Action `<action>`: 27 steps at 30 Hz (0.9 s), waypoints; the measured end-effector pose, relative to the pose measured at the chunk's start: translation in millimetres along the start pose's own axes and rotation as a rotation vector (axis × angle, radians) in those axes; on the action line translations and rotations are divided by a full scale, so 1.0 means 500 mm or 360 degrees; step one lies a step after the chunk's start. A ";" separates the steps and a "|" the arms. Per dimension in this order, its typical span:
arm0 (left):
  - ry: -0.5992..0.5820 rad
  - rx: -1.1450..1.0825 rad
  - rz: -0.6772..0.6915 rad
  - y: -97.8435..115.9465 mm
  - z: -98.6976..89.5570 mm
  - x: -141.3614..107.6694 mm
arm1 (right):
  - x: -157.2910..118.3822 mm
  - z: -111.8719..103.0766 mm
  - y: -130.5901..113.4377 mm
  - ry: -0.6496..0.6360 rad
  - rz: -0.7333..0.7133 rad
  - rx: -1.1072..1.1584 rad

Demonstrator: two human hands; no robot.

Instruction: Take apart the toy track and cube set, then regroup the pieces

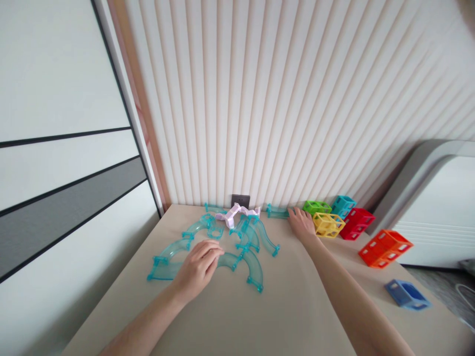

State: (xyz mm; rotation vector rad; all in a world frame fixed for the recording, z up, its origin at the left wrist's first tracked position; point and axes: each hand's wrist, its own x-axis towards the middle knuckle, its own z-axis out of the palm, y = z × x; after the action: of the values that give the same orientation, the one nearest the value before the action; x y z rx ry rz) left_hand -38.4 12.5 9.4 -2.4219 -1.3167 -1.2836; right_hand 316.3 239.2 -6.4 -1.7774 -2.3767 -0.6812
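Note:
My left hand is closed, fingers curled together, above a curved see-through teal track piece; whatever its fingertips hold, if anything, is hidden. At the back by the wall, my right hand grips the right end of a straight teal track piece. Around my left hand lie several more teal pieces, among them a wide curve, a long slim curve and a flat piece. Behind them rests a pale lilac branching piece.
Right of my right hand stand open-sided blocks: green, yellow, teal, red and orange. A blue block lies near the table's right edge. A ribbed wall with a black socket bounds the back.

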 end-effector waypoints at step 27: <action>-0.0034 -0.0001 0.0011 0.000 0.001 -0.001 | -0.014 -0.007 0.001 0.0099 -0.0108 -0.0146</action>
State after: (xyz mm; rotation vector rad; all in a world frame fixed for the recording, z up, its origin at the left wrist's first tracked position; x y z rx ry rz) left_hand -38.5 12.3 8.7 -2.4451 -1.3122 -1.2604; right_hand 318.4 231.8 -5.1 -1.6892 -2.4111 -0.8542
